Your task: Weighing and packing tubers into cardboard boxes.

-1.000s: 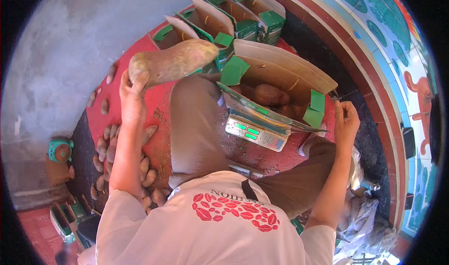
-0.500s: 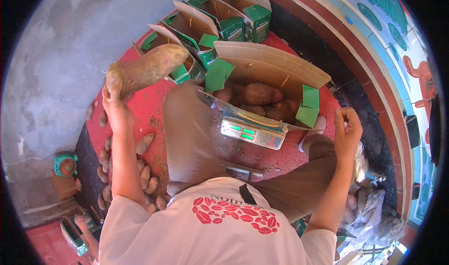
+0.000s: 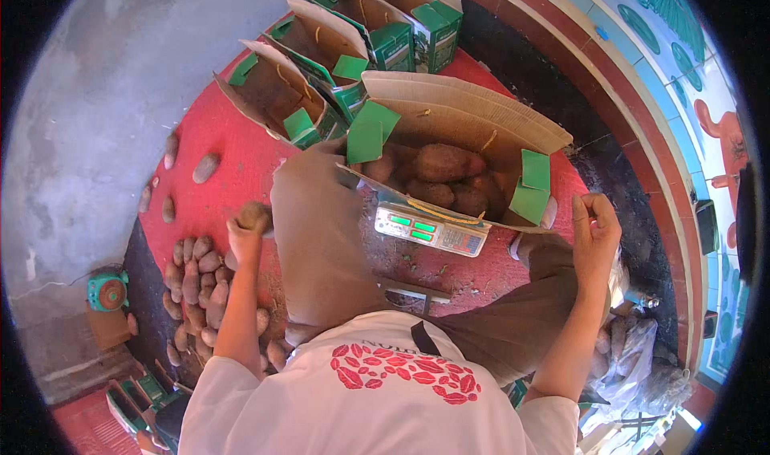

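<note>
My left hand (image 3: 244, 238) is closed around a brown sweet potato (image 3: 255, 216), low beside my left knee. Only a rounded part of it shows past my fingers. Below that hand lies a pile of sweet potatoes (image 3: 192, 282) on the red mat. In front of my legs, an open cardboard box (image 3: 465, 114) with green flaps holds several sweet potatoes (image 3: 445, 164). It rests on a digital scale (image 3: 431, 229) with lit green displays. My right hand (image 3: 595, 222) is raised by the box's right corner, fingers loosely bent and apart, with nothing visible in it.
Several open green-and-brown boxes (image 3: 325, 46) stand in a row at the far left. A few loose sweet potatoes (image 3: 206, 168) lie on the red mat (image 3: 233, 126) by the grey wall. Clear plastic bags (image 3: 638, 359) are at the right. More boxes (image 3: 136, 399) stand at lower left.
My left hand has come down and right, toward my knee, from holding a large sweet potato up before the boxes. The pile and left box show more fully. My right hand has barely moved.
</note>
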`<state>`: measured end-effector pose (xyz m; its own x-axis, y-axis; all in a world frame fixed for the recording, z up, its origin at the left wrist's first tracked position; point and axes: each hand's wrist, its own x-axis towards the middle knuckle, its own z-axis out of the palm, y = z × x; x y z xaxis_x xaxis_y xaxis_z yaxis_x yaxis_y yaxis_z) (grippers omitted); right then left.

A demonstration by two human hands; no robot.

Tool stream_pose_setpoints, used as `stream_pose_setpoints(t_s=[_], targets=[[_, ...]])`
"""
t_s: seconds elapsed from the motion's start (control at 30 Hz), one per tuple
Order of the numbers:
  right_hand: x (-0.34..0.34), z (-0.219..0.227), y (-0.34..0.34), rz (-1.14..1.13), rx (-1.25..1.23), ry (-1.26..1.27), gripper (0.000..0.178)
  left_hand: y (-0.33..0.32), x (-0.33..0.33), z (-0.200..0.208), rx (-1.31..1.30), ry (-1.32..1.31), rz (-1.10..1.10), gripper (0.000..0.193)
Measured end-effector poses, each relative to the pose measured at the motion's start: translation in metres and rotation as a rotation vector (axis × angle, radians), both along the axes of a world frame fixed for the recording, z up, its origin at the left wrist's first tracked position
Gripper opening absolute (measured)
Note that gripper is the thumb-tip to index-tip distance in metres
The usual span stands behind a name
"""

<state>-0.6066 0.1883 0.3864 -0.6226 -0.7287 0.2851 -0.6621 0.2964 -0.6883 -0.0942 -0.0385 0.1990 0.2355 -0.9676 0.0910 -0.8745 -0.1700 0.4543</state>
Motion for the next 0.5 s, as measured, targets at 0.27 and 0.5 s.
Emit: stream_pose_setpoints(t_s=[0.27,0.5], targets=[[0.002,-0.004,-0.006,0.011,0.035,0.043,0.014,0.066,0.046,-0.119,0.335,-0.067,-0.021,0.063],[0.000,-0.010,-0.010,0.026,0.102,0.061,0.012,0.090,0.045,-0.183,0.486,0.198,-0.101,0.065]])
